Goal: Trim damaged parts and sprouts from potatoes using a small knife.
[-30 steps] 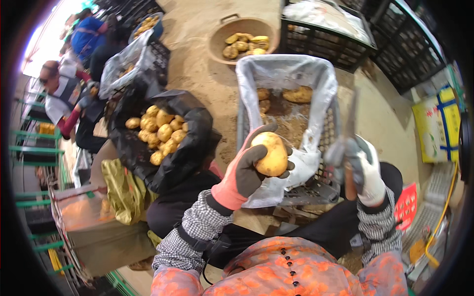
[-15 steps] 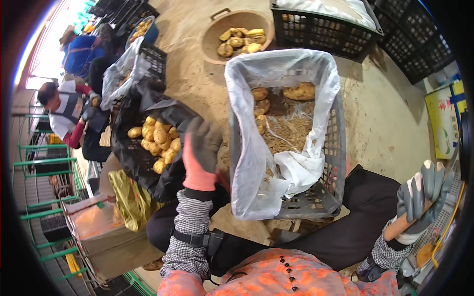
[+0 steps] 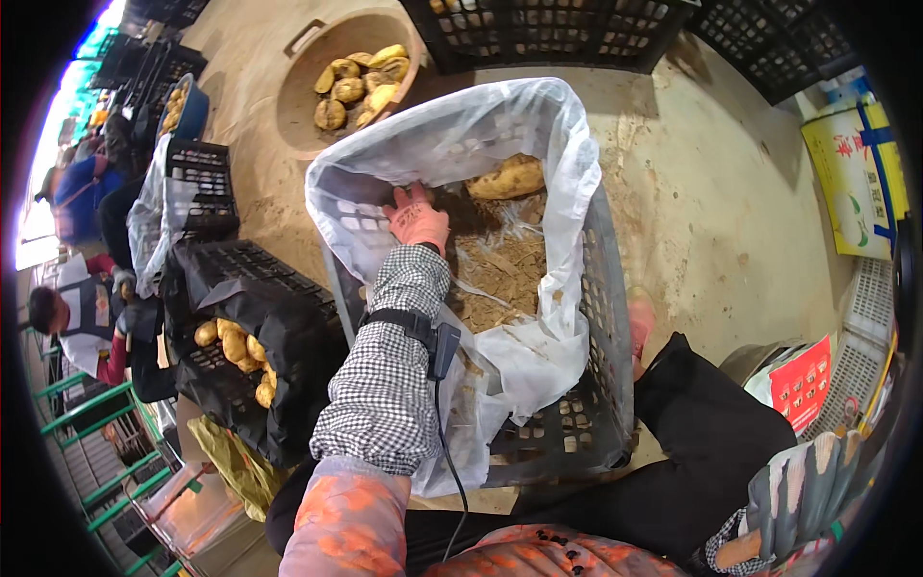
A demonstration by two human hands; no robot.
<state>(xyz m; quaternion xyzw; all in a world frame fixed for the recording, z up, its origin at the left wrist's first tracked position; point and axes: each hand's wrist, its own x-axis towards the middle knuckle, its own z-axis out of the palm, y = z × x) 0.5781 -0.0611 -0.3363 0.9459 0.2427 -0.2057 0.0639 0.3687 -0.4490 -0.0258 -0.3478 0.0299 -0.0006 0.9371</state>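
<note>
A pale, soil-stained concrete floor (image 3: 711, 212) runs across the frame. In its centre stands a large dark-grey plastic crate with slotted walls (image 3: 612, 361), tilted slightly in the view and lined with a translucent white plastic sheet (image 3: 461, 130) that drapes over its rims. At the top of the frame is a black slatted plastic crate (image 3: 558, 34). At left of centre a second crate is draped in a black plastic bag (image 3: 207, 409). A round brown basin with a handle (image 3: 300, 120) sits at the upper left of centre, and a yellow box with blue straps (image 3: 841, 178) at the right edge.

Of the two gloved hands, the left hand (image 3: 418, 219), in coral pink, reaches down inside the lined crate, near its far left side; whether it grasps anything cannot be told. The right hand (image 3: 800, 495), in grey and white, is at the lower right, grasping a brown wooden handle.

A long, soil-smeared yellow potato (image 3: 507, 179) lies in the lined crate, to the right of the left hand. Browned yellow potato pieces (image 3: 351, 88) fill part of the basin, and small clean yellow potatoes (image 3: 234, 344) lie in the black bag. Smallest is the brown wooden handle (image 3: 738, 550).
</note>
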